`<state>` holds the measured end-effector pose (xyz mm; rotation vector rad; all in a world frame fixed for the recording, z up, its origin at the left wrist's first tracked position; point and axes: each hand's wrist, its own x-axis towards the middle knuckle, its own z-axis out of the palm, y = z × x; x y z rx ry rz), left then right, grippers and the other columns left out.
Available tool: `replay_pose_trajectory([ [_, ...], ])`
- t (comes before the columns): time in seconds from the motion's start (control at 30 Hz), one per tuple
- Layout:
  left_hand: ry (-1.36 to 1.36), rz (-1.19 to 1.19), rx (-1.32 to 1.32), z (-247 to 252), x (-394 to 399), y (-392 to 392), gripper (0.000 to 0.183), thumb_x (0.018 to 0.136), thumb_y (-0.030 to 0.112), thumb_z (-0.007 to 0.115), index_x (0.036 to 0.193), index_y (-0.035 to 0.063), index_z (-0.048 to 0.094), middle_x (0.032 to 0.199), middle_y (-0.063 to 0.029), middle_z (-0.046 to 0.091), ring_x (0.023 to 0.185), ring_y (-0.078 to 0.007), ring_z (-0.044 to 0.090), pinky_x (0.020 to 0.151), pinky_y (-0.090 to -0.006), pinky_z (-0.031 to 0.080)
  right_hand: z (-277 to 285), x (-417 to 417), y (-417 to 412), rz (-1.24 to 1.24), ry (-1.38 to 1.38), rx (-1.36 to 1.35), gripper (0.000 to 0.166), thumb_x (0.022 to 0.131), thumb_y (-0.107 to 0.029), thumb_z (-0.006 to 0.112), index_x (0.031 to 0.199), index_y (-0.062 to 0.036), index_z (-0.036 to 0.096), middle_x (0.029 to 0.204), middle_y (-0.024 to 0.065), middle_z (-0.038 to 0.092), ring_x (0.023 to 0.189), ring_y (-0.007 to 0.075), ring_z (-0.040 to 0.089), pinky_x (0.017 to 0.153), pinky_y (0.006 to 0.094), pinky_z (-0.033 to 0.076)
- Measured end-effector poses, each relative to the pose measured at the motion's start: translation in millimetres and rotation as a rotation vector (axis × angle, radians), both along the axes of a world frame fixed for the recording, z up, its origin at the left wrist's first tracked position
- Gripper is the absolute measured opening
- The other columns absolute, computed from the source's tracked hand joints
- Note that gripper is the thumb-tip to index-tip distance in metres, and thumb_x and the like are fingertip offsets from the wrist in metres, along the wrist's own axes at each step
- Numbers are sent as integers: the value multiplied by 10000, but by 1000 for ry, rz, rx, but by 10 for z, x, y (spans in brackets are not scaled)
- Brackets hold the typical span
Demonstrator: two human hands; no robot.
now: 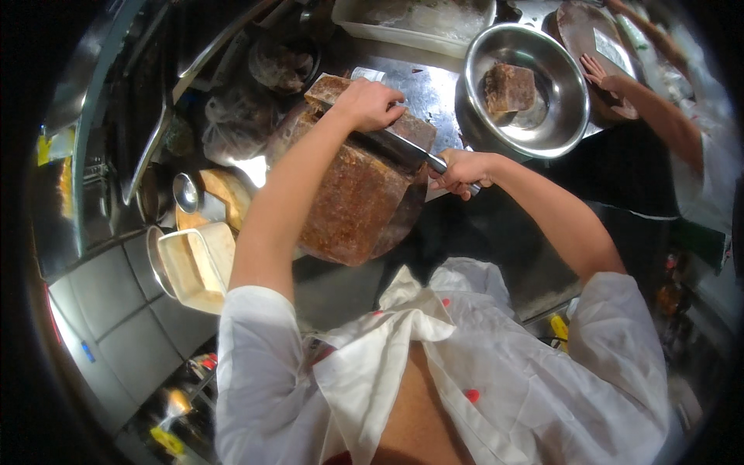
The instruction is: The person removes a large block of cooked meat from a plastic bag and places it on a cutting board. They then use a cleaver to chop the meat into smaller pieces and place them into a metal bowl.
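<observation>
A large brown block (351, 200), which looks like frozen meat, lies on a round board. A broad-bladed knife, probably a cleaver (395, 148), sits in the block near its far side, with a strip of the block beyond the blade. My right hand (462, 173) is closed around the metal handle. My left hand (372, 104) presses on the top of the blade, its fingers curled over it. In a steel bowl (572, 136) to the right lies a smaller brown chunk (510, 87).
A white tub (401, 39) stands at the back. Plastic bags (238, 128) and a cream container (197, 267) are at the left. Another person's hands (610, 84) rest by a brown round board (587, 35) at the far right, beyond the bowl.
</observation>
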<state>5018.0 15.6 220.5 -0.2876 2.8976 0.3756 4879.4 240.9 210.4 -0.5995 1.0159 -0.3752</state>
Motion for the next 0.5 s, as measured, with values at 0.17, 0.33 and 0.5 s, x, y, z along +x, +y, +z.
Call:
replay_pose_trajectory([
  [0.17,9,13,10,7,-63,-39,344,903,406,592,1051,133,741,915,-183,714,871,-379,670,806,-485,512,-95,-84,-11,-26,-1,-26,192,896,-130,722,951,-24,571,558,13,481,433,125,483,395,300,434],
  [0.33,-28,8,-12,81,-90,-2,357,900,416,594,1057,132,742,897,-180,711,875,-384,665,814,-485,502,-52,-73,3,-38,32,-100,182,892,-122,724,931,-6,590,555,18,481,433,129,496,383,301,430],
  [0.5,-41,4,16,139,96,-50,572,886,496,623,1323,129,601,1169,-139,668,1184,-300,560,1038,-479,378,193,66,126,-93,259,-180,145,858,-59,698,950,10,611,626,59,553,438,150,493,373,317,394],
])
